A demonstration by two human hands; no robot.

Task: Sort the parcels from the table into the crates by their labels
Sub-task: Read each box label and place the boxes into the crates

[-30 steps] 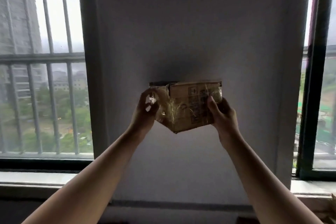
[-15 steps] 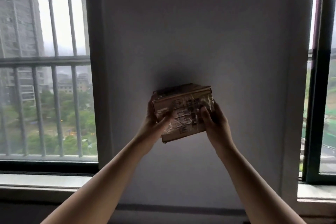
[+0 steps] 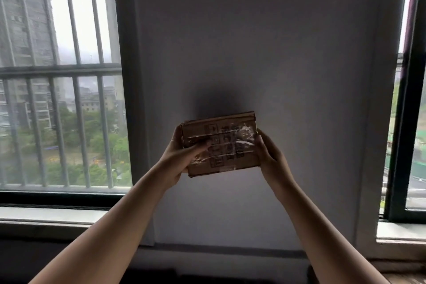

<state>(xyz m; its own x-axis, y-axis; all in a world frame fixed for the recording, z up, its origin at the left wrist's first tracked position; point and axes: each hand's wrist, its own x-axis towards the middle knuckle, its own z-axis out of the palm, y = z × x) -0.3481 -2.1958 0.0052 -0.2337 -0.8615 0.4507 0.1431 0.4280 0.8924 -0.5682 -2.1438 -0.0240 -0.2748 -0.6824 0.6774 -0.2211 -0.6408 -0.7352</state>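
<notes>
Two bare arms reach up and out, away from the person. Between the hands is a small brown box, the parcel (image 3: 221, 143). It is up in the air, in front of a plain grey wall (image 3: 253, 53) on the far side. It rests on nothing but the hands.

The left hand (image 3: 177, 159) holds the left end of the parcel. Its thumb lies across the front of the box, and its fingers go round behind. The right hand (image 3: 269, 157) holds the right end, with its fingers curled round that edge. Both hands have a firm hold on the box.

The parcel tips a little, so its right end sits higher than its left. Shiny clear tape runs over the front. There are small black marks printed on it, too blurry to read. A dark shadow sits on the wall just above the box.

To the left of the wall is a window with grey bars (image 3: 78, 99). Tall buildings and green trees show through it. A pale sill (image 3: 46, 214) runs under it. At the far right is another window (image 3: 412, 122) with a dark frame.
</notes>
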